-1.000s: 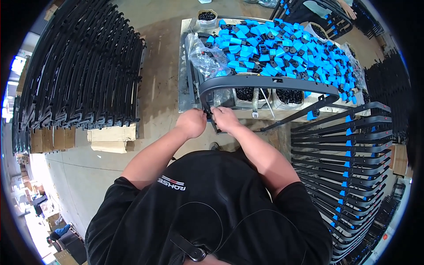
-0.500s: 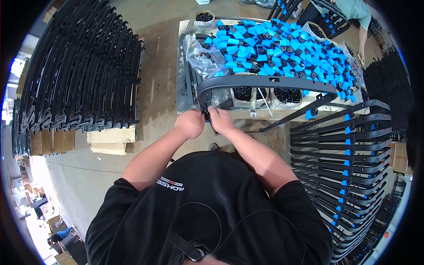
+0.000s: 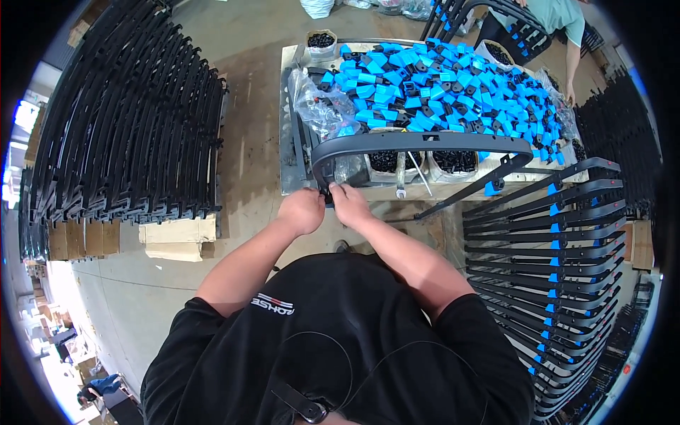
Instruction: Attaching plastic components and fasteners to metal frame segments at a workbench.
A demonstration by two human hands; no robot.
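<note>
A black curved metal frame (image 3: pixel 397 144) spans the near edge of the table, its left end bent down toward me. My left hand (image 3: pixel 302 211) is closed at that bent end, fingers curled and partly hidden. Close beside it, my right hand (image 3: pixel 350 204) grips the same end with the thumb on top. Whether a small part sits between the fingers cannot be made out. Just beyond the frame lie a wrench (image 3: pixel 401 177) and a thin metal rod (image 3: pixel 419 172), in front of bags of small black parts (image 3: pixel 453 161).
Blue-and-black plastic pieces (image 3: pixel 439 88) are heaped on the table (image 3: pixel 289 166). Stacked black frames stand at left (image 3: pixel 120 127) and right (image 3: pixel 545 262). A clear plastic bag (image 3: pixel 315 106) lies at the table's left. Another person's arm (image 3: pixel 572 67) shows at the far right.
The table and its heap sit slightly lower and further left in view. Both hands keep their hold at the frame's left end, with little visible movement.
</note>
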